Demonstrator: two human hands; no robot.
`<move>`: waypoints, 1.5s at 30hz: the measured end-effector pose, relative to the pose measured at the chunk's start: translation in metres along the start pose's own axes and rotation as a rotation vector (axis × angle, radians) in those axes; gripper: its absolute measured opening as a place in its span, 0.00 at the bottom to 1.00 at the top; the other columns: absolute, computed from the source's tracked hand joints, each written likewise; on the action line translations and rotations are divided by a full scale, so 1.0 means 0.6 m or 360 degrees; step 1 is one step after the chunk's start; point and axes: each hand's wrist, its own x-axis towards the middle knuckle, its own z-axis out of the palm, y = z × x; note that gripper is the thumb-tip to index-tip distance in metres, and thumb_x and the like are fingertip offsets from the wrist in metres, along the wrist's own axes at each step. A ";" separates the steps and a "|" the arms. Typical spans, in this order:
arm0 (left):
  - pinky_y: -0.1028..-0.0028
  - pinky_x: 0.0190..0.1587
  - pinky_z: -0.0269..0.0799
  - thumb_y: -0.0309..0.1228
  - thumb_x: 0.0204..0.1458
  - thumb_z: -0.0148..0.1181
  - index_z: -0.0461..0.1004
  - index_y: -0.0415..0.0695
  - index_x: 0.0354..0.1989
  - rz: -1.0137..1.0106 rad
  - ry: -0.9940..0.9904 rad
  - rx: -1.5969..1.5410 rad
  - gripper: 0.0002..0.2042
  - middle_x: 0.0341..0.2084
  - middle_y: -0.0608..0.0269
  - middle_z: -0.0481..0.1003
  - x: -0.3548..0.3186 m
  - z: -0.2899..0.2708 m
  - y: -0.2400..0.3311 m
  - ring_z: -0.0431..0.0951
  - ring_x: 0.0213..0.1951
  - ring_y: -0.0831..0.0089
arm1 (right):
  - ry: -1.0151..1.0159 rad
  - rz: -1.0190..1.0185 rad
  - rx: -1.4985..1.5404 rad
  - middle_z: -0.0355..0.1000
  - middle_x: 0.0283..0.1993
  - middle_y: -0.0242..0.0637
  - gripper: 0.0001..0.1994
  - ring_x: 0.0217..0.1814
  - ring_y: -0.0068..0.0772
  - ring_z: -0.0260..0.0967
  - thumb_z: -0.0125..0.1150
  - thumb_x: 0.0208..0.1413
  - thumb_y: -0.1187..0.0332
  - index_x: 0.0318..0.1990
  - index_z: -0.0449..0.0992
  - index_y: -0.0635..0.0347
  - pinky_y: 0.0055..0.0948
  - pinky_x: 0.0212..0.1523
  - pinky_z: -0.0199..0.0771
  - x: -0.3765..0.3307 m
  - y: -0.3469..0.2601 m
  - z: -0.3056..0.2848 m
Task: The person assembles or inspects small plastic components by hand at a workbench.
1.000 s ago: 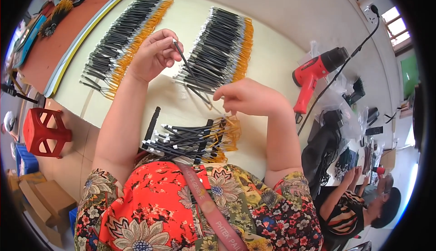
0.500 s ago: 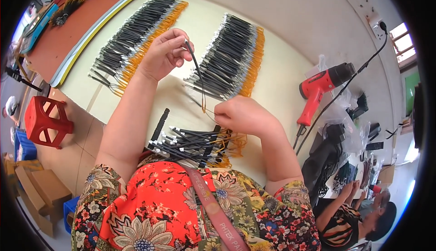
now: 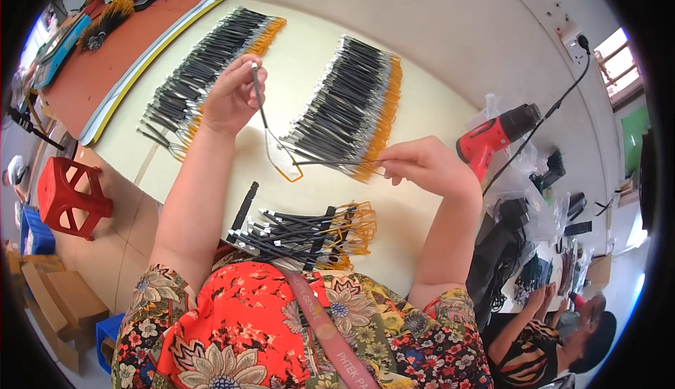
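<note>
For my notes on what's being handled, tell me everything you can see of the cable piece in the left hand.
The cable piece has a black sleeve with a white tip on top, thinner grey strands below, and an orange bend lowest. The sleeve looks plastic-like. The piece slants downward above the pale table, pinched near the white tip by the left hand. A slim dark strand from the right hand reaches toward the orange bend; whether they touch, I can't tell.

The cable sleeve (image 3: 259, 99) looks matt, the stool (image 3: 53, 190) glossy plastic, the tabletop (image 3: 300, 58) smooth.
</note>
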 end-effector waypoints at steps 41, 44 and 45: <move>0.82 0.26 0.71 0.30 0.56 0.53 0.69 0.43 0.37 -0.0225 -0.0011 0.0553 0.05 0.33 0.59 0.76 -0.006 0.047 -0.016 0.79 0.33 0.73 | 0.0133 0.0206 0.0745 0.73 0.31 0.31 0.11 0.32 0.18 0.68 0.59 0.53 0.66 0.39 0.74 0.64 0.21 0.35 0.70 0.085 0.003 0.102; 0.82 0.27 0.72 0.29 0.56 0.53 0.69 0.43 0.36 -0.0183 -0.0009 0.0590 0.04 0.33 0.58 0.76 -0.001 0.048 -0.022 0.79 0.33 0.72 | 0.0178 0.0181 0.0834 0.73 0.29 0.31 0.10 0.29 0.17 0.68 0.59 0.53 0.66 0.37 0.74 0.63 0.19 0.31 0.70 0.088 0.017 0.103; 0.82 0.27 0.72 0.29 0.56 0.53 0.69 0.43 0.36 -0.0183 -0.0005 0.0593 0.04 0.33 0.58 0.76 -0.002 0.049 -0.021 0.79 0.33 0.72 | 0.0227 0.0281 0.0822 0.72 0.27 0.30 0.09 0.27 0.16 0.68 0.59 0.53 0.66 0.36 0.75 0.63 0.18 0.29 0.69 0.090 0.016 0.101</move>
